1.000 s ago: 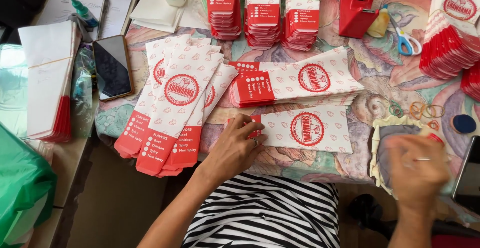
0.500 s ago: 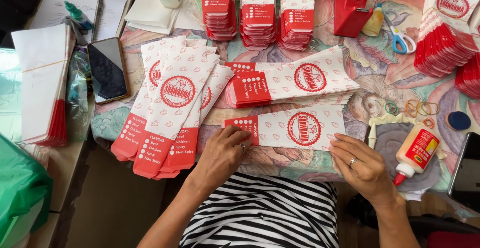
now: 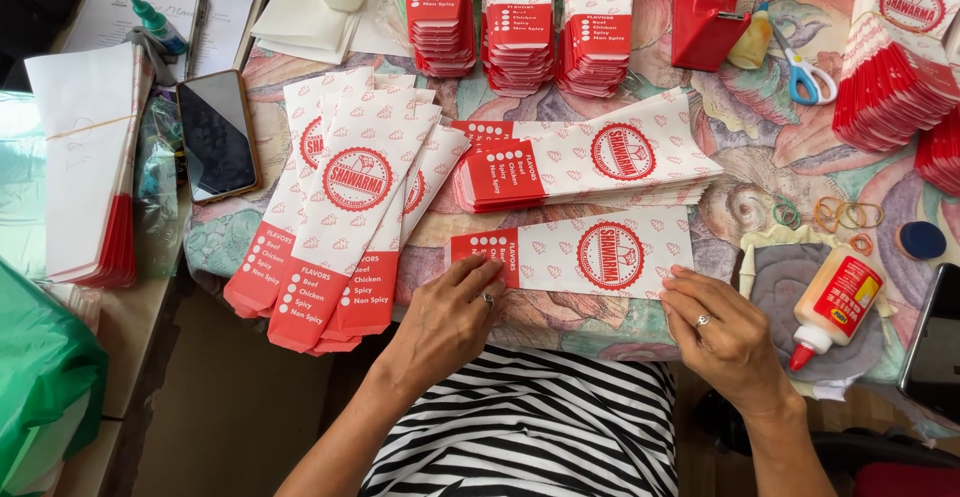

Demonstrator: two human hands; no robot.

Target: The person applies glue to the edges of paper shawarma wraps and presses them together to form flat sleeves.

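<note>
Both hands press one flat white paper sleeve with a red round emblem (image 3: 590, 254) onto the floral-clothed table (image 3: 740, 147), pinning it flat: left hand (image 3: 450, 317) at nine o'clock, right hand (image 3: 722, 332) at five o'clock, fingers spread, grasping nothing. A white glue bottle (image 3: 835, 302) lies at three o'clock.

My left hand (image 3: 450, 319) lies palm down, fingers spread forward, a ring on one. My right hand (image 3: 722, 337) rests flat too, fingers pointing left, ringed.
</note>
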